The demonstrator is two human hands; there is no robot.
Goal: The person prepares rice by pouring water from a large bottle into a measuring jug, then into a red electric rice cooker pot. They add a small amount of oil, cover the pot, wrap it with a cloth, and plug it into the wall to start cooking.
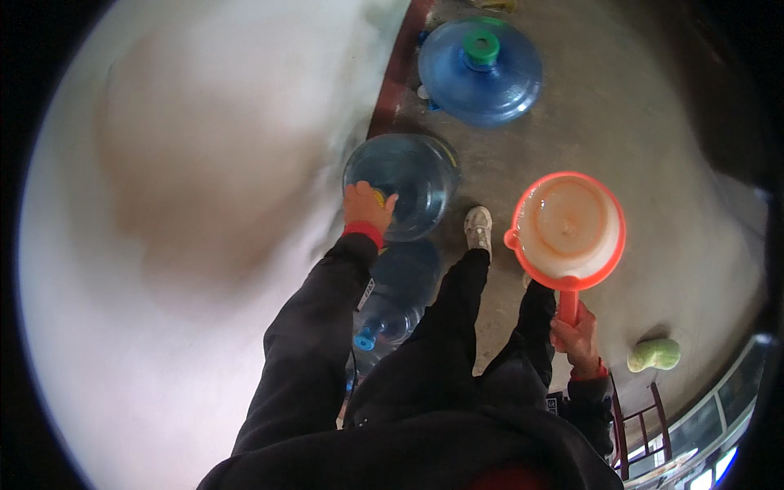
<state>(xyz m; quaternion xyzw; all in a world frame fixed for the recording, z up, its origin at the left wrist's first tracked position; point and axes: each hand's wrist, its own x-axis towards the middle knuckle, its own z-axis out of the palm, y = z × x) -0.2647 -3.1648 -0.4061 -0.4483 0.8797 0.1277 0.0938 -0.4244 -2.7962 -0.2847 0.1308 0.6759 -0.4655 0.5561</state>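
Observation:
My left hand (366,205) is closed over the top of a blue plastic water-cooler jug (407,165) standing by the wall. A bit of its yellow cap (379,197) shows between thumb and fingers. In my right hand (576,337) is the handle of an orange-rimmed plastic water dipper (566,226), held level over the floor. Clear liquid, apparently water, lies in its bowl. Ahead of these, another blue jug (478,92) stands upright with a green cap (481,46) on its neck.
More jugs (404,272) are along the wall (202,184) beside my left leg, one with a blue cap (365,339). A pale green gourd (654,354) lies on the concrete floor (643,245) at right. Behind it are a dark-red wooden frame (640,422) and glass panes.

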